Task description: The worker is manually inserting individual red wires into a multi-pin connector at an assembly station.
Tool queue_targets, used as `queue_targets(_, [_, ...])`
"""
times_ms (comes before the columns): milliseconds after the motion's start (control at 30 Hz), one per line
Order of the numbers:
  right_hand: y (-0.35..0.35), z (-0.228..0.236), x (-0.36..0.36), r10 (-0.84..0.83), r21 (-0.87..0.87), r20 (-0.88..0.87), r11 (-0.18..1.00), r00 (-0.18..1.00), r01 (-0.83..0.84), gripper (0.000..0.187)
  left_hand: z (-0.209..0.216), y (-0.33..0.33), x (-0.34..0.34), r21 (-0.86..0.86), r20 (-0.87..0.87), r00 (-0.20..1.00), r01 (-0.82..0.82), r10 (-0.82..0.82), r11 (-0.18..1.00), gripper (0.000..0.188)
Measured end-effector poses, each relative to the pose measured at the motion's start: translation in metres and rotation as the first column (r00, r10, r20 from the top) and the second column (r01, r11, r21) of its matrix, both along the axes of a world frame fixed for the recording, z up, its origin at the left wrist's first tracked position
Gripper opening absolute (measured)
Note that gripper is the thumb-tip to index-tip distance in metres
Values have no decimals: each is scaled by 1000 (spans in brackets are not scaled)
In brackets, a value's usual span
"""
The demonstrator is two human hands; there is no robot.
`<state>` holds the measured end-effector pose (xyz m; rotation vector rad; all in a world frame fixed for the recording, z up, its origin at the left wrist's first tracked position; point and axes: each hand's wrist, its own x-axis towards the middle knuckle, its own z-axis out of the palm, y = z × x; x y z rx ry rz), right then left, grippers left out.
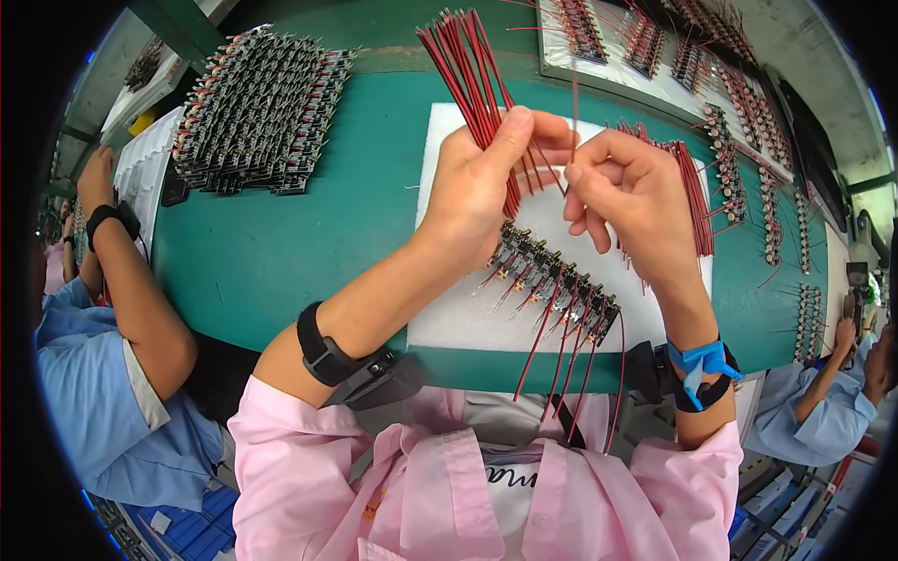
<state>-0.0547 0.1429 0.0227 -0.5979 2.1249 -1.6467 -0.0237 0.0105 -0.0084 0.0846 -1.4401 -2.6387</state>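
Note:
My left hand (477, 182) is closed round a bundle of red and black wires (468, 79), their upper ends fanning out above it. Just right of it, my right hand (629, 182) pinches a single wire (574, 103) between thumb and forefinger; that wire looks smeared by motion. Below both hands a strip of small circuit boards (552, 280) lies slantwise on a white foam sheet (449, 318). Several red wires (561, 369) hang from its near edge toward me. Beside my right wrist lies another bundle of red and black wires (692, 196).
A tall stack of circuit board strips (257, 112) stands at the left back of the green table (262, 252). Wired strips (725, 164) line the right side and a white raised tray (608, 79). Co-workers in blue sit left (122, 393) and right (804, 421).

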Motion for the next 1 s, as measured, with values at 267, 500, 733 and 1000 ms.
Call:
queue_targets(267, [7,0,-4,-25,-234,201,970,979,73,11,12,-14,2,-262,124,985,149,-120,953,26])
queue_targets(500, [9,-4,-6,-44,-209,134,975,990,72,12,13,-10,3,-559,74,976,209,-203,802,19])
queue_targets(733, [10,-4,-6,-35,-152,115,987,993,52,12,11,-13,2,-638,10,975,178,-223,749,16])
queue_targets(1000, [12,-7,-3,-61,-120,36,991,997,65,12,19,-12,5,-812,-9,981,105,-192,574,14])
